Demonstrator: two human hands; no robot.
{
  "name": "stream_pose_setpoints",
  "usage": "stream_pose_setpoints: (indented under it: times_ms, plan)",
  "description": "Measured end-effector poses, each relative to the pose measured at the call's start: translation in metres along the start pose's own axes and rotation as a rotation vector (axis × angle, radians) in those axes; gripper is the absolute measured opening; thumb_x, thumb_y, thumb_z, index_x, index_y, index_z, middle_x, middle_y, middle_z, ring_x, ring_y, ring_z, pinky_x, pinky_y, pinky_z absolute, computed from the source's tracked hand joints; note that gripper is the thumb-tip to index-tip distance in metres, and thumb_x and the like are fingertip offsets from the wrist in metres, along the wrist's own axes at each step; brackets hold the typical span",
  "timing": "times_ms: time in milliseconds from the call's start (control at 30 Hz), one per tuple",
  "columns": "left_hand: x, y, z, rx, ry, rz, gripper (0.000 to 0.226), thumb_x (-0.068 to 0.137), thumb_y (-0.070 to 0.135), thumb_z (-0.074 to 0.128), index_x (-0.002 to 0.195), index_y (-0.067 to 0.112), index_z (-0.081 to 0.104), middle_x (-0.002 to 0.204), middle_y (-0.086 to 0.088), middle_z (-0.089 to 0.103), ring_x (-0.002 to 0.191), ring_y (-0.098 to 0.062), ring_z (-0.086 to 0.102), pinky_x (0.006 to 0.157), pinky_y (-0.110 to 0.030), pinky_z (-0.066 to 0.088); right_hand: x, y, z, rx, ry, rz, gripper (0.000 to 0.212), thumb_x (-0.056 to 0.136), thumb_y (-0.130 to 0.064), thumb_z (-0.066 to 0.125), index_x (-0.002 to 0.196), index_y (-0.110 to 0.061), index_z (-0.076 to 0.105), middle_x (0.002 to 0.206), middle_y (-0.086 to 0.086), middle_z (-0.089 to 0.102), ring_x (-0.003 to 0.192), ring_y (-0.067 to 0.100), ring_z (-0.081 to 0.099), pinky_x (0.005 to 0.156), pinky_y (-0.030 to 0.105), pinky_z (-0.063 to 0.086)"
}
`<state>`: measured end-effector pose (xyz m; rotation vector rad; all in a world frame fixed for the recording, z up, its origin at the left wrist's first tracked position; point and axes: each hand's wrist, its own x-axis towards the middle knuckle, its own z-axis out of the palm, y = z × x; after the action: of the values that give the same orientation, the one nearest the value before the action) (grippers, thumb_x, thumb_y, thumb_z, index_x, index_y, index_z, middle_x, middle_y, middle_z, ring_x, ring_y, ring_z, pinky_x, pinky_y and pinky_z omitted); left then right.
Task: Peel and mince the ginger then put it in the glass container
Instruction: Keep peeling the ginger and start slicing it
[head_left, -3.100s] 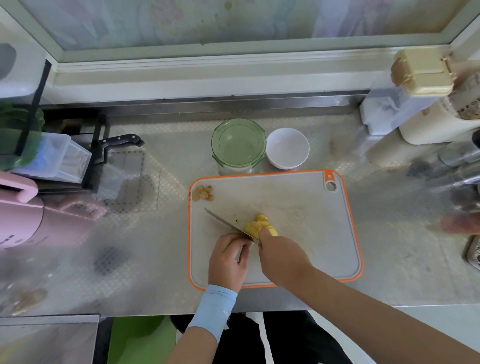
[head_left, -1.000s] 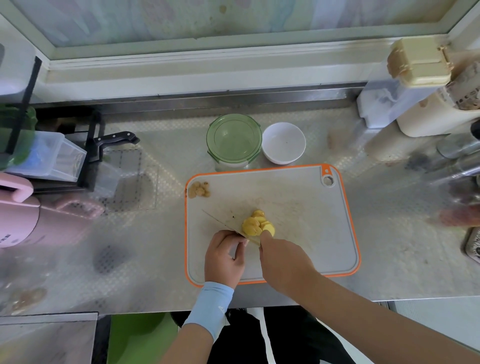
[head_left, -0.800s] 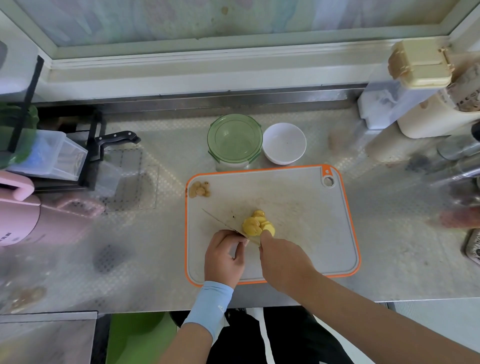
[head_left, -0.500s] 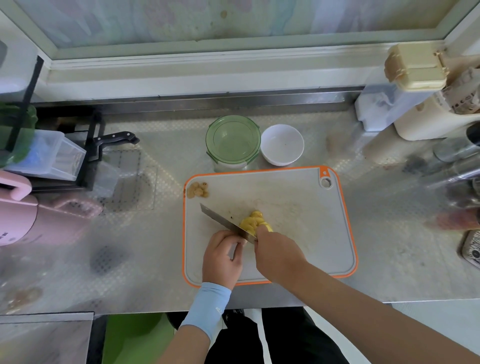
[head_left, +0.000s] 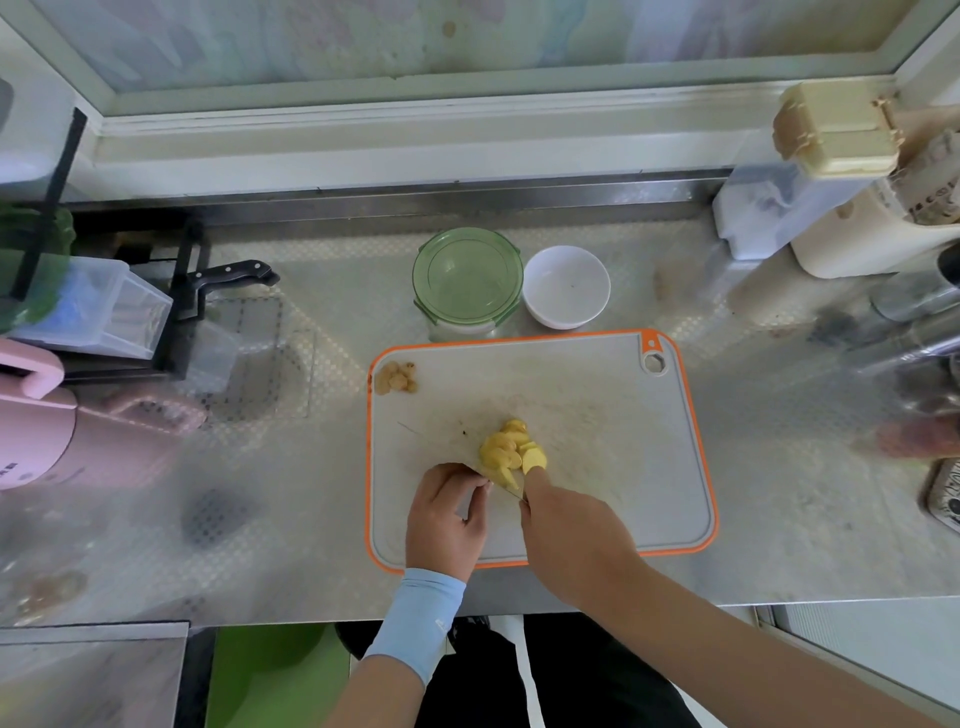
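Observation:
Yellow peeled ginger slices (head_left: 501, 449) lie heaped in the middle of the orange-rimmed cutting board (head_left: 597, 415). My right hand (head_left: 571, 530) grips the handle of a knife (head_left: 415, 431), whose blade runs edge-on up and to the left, just in front of the heap. My left hand (head_left: 447, 514) is curled on the near side of the blade. Its fingertips pinch the uncut ginger, which is mostly hidden. A glass container with a green lid (head_left: 467, 280) stands closed behind the board.
A white bowl (head_left: 566, 286) sits to the right of the container. Brown peelings (head_left: 395, 378) lie in the board's far left corner. At the left are a black-handled knife (head_left: 234, 273) in a rack and a pink appliance (head_left: 36, 431). Jars and bottles crowd the right edge.
Half a second ago the blade was lifted and tilted, showing its flat side. Now it stands edge-on and low on the board beside the slices. Both hands have stayed in place.

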<state>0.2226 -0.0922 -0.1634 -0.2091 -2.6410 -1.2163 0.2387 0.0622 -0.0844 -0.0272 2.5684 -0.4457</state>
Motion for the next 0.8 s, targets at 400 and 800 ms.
stream_pose_setpoints:
  times_ms: [400, 800]
  plan:
    - [-0.001, -0.002, 0.0, -0.023, -0.003, -0.016, 0.012, 0.086, 0.017, 0.064, 0.081, 0.011, 0.073, 0.088, 0.001, 0.065, 0.084, -0.013, 0.061, 0.081, -0.011, 0.044, -0.009, 0.012, 0.006, -0.035, -0.01, 0.0, 0.015, 0.101, -0.022, 0.036, 0.094, -0.024, 0.023, 0.064, -0.007, 0.044, 0.056, 0.02, 0.054, 0.052, 0.032, 0.042]
    - [-0.001, -0.002, 0.002, -0.06, 0.003, -0.026, 0.014, 0.088, 0.017, 0.063, 0.08, 0.012, 0.073, 0.087, 0.002, 0.065, 0.081, -0.015, 0.063, 0.077, -0.02, 0.05, -0.004, 0.008, 0.0, -0.045, -0.054, 0.022, 0.012, 0.102, -0.022, 0.034, 0.095, -0.022, 0.025, 0.069, -0.005, 0.047, 0.062, 0.023, 0.051, 0.055, 0.033, 0.038]
